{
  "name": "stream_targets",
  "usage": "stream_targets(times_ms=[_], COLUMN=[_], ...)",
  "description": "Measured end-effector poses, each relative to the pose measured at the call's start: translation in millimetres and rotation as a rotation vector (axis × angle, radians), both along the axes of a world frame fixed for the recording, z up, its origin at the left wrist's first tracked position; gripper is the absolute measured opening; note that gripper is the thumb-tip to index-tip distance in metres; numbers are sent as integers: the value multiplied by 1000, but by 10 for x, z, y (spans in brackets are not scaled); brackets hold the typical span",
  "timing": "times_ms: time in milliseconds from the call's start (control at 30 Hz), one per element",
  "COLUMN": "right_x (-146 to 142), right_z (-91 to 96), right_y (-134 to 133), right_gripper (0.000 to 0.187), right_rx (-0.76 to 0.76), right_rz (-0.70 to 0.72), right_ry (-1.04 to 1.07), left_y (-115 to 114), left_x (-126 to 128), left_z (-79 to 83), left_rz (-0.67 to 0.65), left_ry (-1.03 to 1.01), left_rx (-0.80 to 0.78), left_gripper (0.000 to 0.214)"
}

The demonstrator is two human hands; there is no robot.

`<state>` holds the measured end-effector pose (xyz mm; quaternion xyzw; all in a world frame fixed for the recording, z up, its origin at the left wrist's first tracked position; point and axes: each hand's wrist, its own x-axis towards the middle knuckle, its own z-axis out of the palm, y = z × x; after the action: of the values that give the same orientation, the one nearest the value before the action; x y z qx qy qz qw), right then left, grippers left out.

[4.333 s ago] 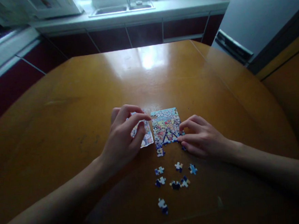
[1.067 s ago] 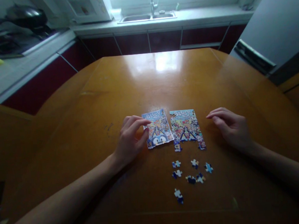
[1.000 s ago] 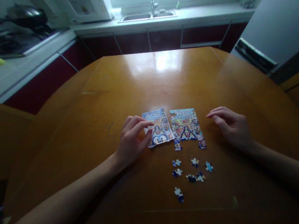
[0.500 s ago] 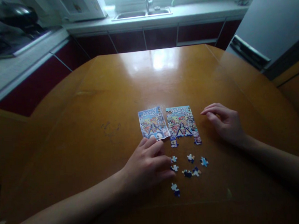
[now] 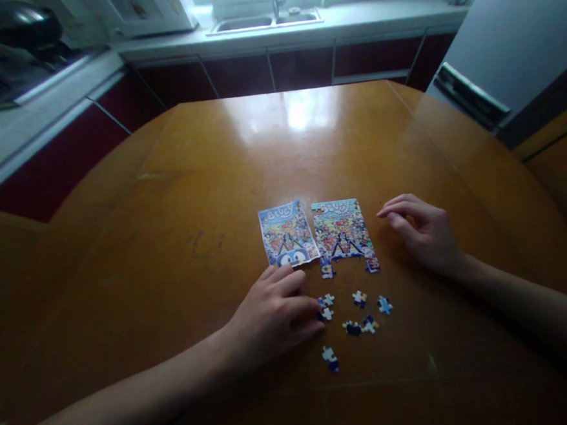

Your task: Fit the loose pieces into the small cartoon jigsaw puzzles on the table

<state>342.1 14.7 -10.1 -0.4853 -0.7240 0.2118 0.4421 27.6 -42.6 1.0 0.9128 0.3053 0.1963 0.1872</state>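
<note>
On the wooden table point(image 5: 176, 200) lie a colourful picture card point(image 5: 286, 234) and, to its right, a partly built jigsaw puzzle point(image 5: 342, 230). Several loose puzzle pieces point(image 5: 358, 312) are scattered below them. My left hand point(image 5: 274, 315) rests flat on the table with its fingers stretched toward the leftmost loose pieces point(image 5: 325, 306), the fingertips touching or right beside them. My right hand point(image 5: 421, 231) rests on the table just right of the puzzle, fingers loosely curled and holding nothing.
Behind the table runs a kitchen counter with a sink point(image 5: 264, 21) and dark red cabinets point(image 5: 235, 73). A microwave point(image 5: 143, 8) and a black pan point(image 5: 13, 24) sit at the back left. A grey fridge point(image 5: 504, 35) stands at the right.
My left hand has left the picture card and come down to the loose pieces. My right hand has stayed beside the puzzle. The view has shifted slightly.
</note>
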Motion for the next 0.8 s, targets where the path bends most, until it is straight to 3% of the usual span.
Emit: stream_targets(times_ms=[333,667,800], right_x=[-14,-8,-30], right_z=[19,8,46], right_y=[-10,-13,-59], right_gripper=[15,14,15], right_rx=[2,25,83], right_rz=[-4,7,50], right_ry=[-21,-54,-100], left_y=[-37,-58,-57], left_x=[22,48,54], left_z=[37,8,2], left_rz=[-45,-79,-122], left_ry=[-18,-52,-69], left_rx=[29,-140,-130], left_gripper=[4,7,8])
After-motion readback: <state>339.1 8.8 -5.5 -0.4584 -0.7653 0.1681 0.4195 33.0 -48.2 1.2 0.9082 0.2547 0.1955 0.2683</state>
